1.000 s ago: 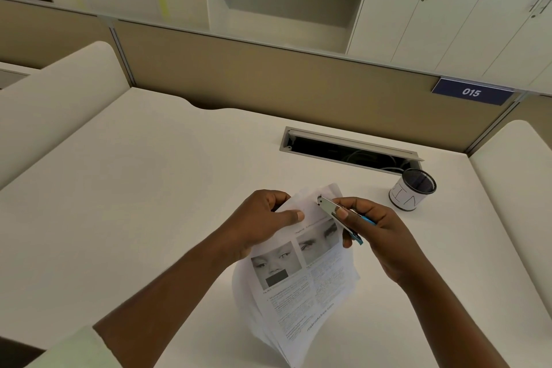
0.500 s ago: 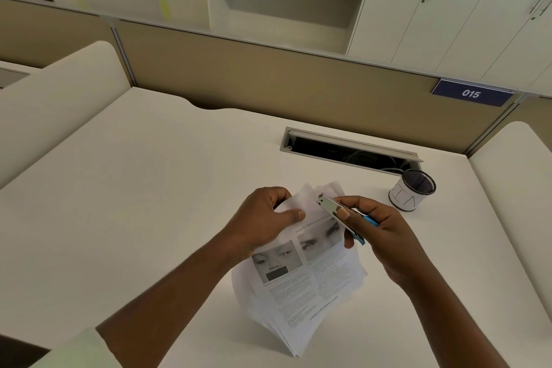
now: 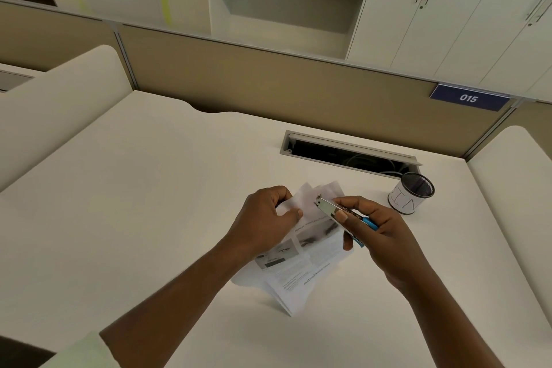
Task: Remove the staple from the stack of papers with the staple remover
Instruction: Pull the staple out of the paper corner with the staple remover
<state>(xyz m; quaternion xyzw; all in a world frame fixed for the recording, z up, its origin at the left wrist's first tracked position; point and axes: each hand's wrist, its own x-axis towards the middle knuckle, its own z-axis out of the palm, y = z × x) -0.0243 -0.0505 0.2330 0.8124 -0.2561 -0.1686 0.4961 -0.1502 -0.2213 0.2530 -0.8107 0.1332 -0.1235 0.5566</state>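
Cream table [image 3: 149, 203], cable slot [image 3: 343, 155] behind the mesh cup [image 3: 411, 194] — left of it, the left hand [image 3: 263, 222] pinches the stack of papers [image 3: 307, 275]; the right hand [image 3: 385, 239] grips the staple remover [image 3: 330, 208], tip seemingly touching their top corner.

At our desk [image 3: 149, 188], the stack of papers [image 3: 310, 266] lies between our left hand [image 3: 263, 224] and right hand [image 3: 382, 239], staple remover [image 3: 331, 210] at its far corner; cup [image 3: 410, 197] further right.
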